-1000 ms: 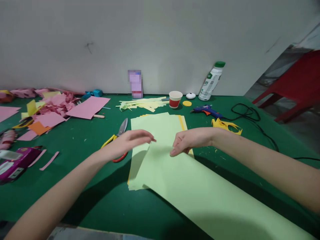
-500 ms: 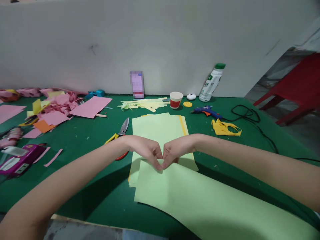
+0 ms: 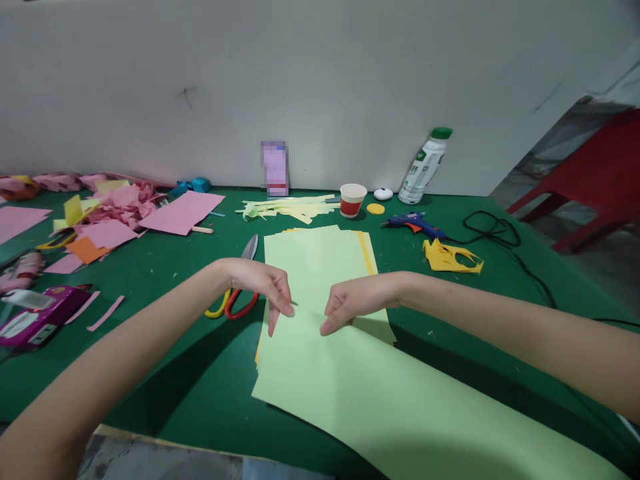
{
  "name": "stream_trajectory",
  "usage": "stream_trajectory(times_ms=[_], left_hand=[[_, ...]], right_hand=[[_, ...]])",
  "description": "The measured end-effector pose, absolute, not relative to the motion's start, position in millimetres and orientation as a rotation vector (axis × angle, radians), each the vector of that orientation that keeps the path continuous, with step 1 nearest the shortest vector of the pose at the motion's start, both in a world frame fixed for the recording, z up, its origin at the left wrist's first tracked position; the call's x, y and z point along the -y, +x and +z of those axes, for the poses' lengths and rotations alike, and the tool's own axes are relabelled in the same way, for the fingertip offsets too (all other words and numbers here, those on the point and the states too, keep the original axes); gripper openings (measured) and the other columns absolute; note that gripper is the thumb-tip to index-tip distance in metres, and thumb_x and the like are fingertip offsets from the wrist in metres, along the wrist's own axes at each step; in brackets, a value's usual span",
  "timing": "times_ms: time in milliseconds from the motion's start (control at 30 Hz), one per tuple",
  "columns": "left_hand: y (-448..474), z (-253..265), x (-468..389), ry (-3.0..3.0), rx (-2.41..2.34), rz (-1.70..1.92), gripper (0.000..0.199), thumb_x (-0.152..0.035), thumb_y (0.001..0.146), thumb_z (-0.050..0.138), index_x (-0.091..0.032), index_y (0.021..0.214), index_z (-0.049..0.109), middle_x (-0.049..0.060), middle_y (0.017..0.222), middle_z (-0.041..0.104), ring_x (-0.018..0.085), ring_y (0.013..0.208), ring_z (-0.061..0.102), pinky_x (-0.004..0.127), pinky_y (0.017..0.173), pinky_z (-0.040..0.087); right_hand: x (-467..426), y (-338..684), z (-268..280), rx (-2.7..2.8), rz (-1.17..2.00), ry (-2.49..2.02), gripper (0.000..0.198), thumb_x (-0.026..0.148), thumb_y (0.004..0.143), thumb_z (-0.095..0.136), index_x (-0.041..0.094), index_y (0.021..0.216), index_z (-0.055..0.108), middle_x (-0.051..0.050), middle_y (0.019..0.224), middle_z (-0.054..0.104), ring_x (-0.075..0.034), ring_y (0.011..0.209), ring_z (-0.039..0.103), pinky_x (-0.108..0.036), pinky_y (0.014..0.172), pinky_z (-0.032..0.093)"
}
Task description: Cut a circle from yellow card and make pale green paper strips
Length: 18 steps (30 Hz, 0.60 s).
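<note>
A large light green paper sheet [image 3: 350,393] is held up at its far edge by both of my hands, its surface curving toward me and to the right. My left hand [image 3: 263,283] pinches it near the far left corner, thumb on top and one finger stretched downward. Further right along that edge, my right hand [image 3: 355,303] grips the sheet between thumb and curled fingers. Beneath lies a stack of light green paper [image 3: 315,257] with a yellow strip showing at its right side. Scissors [image 3: 243,303] with red and yellow handles lie beside my left wrist, partly covered.
Pink paper scraps [image 3: 120,207] and a purple tool [image 3: 47,317] occupy the left. Behind the stack are pale paper strips [image 3: 295,208], a paper cup [image 3: 353,200] and a leaning bottle [image 3: 425,167]. A blue glue gun [image 3: 415,223] and yellow scrap [image 3: 453,257] lie right.
My left hand has moved left, away from my right hand, and the sheet's left end has shifted left with it. My right hand has barely moved.
</note>
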<state>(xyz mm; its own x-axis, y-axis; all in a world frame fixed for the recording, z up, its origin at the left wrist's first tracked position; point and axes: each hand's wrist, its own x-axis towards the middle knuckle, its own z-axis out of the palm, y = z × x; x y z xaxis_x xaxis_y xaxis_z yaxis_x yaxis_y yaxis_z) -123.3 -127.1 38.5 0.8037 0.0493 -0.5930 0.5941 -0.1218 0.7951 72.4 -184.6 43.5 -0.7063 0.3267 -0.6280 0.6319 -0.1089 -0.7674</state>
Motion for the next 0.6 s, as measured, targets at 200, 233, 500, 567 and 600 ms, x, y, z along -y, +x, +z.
stream_trajectory(times_ms=[200, 233, 500, 567, 600], left_hand=[[-117, 41, 120, 1.756, -0.533, -0.398, 0.022, -0.034, 0.073, 0.064, -0.02, 0.087, 0.071, 0.003, 0.087, 0.069, 0.015, 0.081, 0.057, 0.021, 0.073, 0.042], [-113, 41, 125, 1.788, -0.522, -0.384, 0.025, -0.035, 0.073, 0.063, -0.02, 0.092, 0.07, 0.003, 0.09, 0.068, 0.015, 0.082, 0.057, 0.02, 0.072, 0.042], [-99, 39, 168, 2.059, -0.564, -0.182, 0.036, -0.038, 0.082, 0.046, -0.011, 0.065, 0.062, -0.004, 0.05, 0.032, 0.007, 0.046, 0.02, 0.021, 0.042, 0.019], [-100, 40, 172, 2.046, -0.56, -0.146, 0.035, -0.035, 0.082, 0.046, -0.011, 0.061, 0.059, -0.004, 0.05, 0.032, 0.007, 0.046, 0.021, 0.021, 0.041, 0.019], [-100, 40, 174, 2.03, -0.549, -0.138, 0.034, -0.033, 0.082, 0.046, -0.01, 0.059, 0.058, -0.004, 0.05, 0.032, 0.006, 0.046, 0.021, 0.021, 0.042, 0.02]], right_hand=[[179, 65, 46, -1.938, -1.842, 1.08, 0.04, 0.036, 0.067, 0.066, 0.019, 0.044, 0.038, 0.009, 0.047, 0.027, -0.008, 0.049, 0.028, -0.025, 0.059, 0.031], [179, 64, 46, -1.942, -1.832, 1.086, 0.038, 0.034, 0.069, 0.064, 0.018, 0.045, 0.04, 0.009, 0.047, 0.028, -0.008, 0.049, 0.029, -0.025, 0.059, 0.032], [179, 64, 50, -1.964, -1.77, 1.049, 0.043, 0.032, 0.072, 0.062, 0.019, 0.042, 0.034, 0.009, 0.046, 0.022, -0.008, 0.049, 0.023, -0.026, 0.059, 0.03], [178, 65, 49, -1.969, -1.771, 1.004, 0.043, 0.033, 0.072, 0.062, 0.019, 0.042, 0.035, 0.009, 0.047, 0.021, -0.008, 0.049, 0.023, -0.026, 0.058, 0.03], [177, 66, 47, -1.968, -1.773, 0.979, 0.042, 0.033, 0.071, 0.063, 0.019, 0.042, 0.036, 0.009, 0.047, 0.022, -0.008, 0.049, 0.023, -0.026, 0.059, 0.03]])
